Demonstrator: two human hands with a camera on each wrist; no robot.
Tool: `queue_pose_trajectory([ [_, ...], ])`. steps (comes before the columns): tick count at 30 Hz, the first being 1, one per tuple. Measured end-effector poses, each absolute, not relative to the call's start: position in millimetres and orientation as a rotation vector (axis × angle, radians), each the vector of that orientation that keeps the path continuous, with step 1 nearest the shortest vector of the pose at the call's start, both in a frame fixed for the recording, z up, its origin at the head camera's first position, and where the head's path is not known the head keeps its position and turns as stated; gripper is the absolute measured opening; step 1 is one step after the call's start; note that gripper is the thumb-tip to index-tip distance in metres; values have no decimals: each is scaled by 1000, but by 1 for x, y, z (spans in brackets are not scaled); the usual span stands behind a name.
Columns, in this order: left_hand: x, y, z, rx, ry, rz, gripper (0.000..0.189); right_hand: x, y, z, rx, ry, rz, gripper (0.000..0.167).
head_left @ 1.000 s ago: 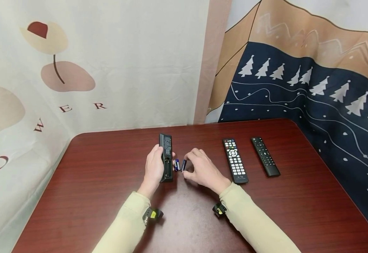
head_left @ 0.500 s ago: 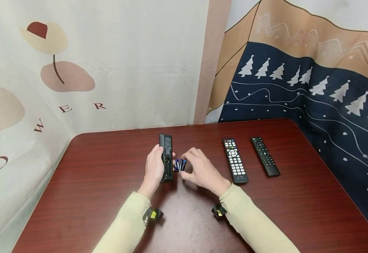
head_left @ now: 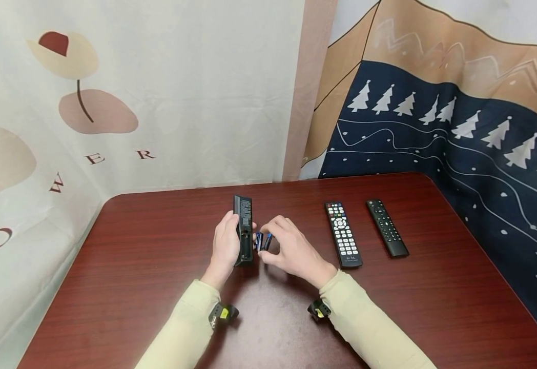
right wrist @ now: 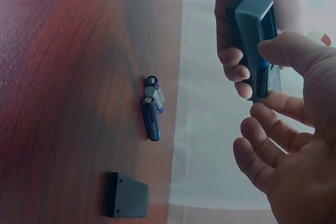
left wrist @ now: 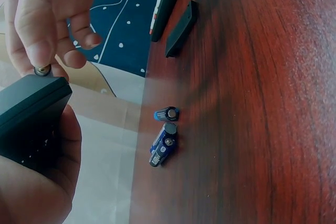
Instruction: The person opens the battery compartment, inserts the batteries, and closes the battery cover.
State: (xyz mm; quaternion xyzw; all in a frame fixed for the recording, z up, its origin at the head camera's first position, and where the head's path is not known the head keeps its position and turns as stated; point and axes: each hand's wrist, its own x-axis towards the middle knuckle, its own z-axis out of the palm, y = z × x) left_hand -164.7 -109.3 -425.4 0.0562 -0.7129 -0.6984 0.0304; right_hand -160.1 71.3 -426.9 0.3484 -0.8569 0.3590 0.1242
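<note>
My left hand (head_left: 226, 240) grips a black remote control (head_left: 243, 225), its back facing up and its battery compartment uncovered. Between thumb and index finger, my right hand (head_left: 291, 248) pinches a dark blue battery (right wrist: 263, 82) lengthwise, close beside the remote. In the left wrist view only that battery's end (left wrist: 42, 70) shows past the thumb, near the remote's edge. Loose batteries (left wrist: 164, 144) lie together on the table below the hands. A small black battery cover (right wrist: 128, 196) rests on the table too; in the head view my right hand hides it.
Right of my hands lie a black remote with white buttons (head_left: 342, 233) and a slimmer all-black remote (head_left: 387, 228). The reddish-brown table (head_left: 158, 246) meets hanging printed cloths (head_left: 213, 102) at its back and right edges.
My right hand has shifted slightly left with the battery, closer to the remote. More of the loose batteries shows between its fingers. My left hand and its remote have hardly moved.
</note>
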Motion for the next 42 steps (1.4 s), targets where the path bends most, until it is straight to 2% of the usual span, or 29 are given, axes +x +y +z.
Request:
queue_pose_trajectory([
  [13,-166,-111,-427,110,-2323,-1952,39,-157,68,-425,1070,-2458,1081,36],
  [42,-167,-108,-429,84,-2348,-1911,40,-155,63,-424,1153,-2437,1050,39],
])
